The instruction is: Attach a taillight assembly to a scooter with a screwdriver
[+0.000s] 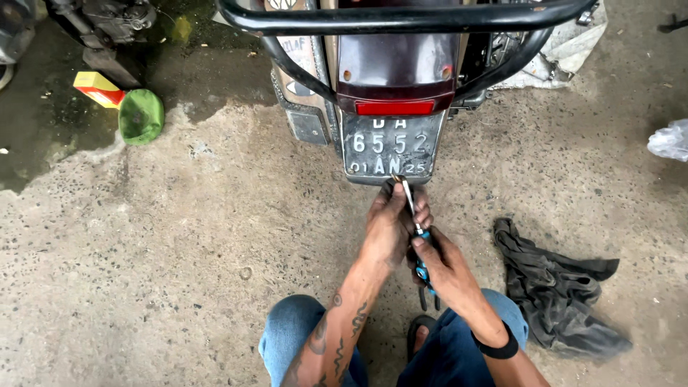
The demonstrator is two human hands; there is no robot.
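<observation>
My right hand (pixel 444 269) grips the blue-handled screwdriver (pixel 414 222) at frame centre, tip against the number plate (pixel 390 150) lower edge; my left hand (pixel 390 226) wraps the shaft, steadying it.

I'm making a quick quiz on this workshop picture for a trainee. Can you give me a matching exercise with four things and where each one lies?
Things:
1. screwdriver
2. dark rag
3. green cap
4. number plate

Places:
A. on the concrete floor, to the right of the person's knees
B. under the red tail light at the back of the motorbike
C. held by the left hand and the right hand, tip at the plate's lower edge
D. on the floor at upper left, beside a yellow and red box

Pairs: 1-C, 2-A, 3-D, 4-B
</observation>
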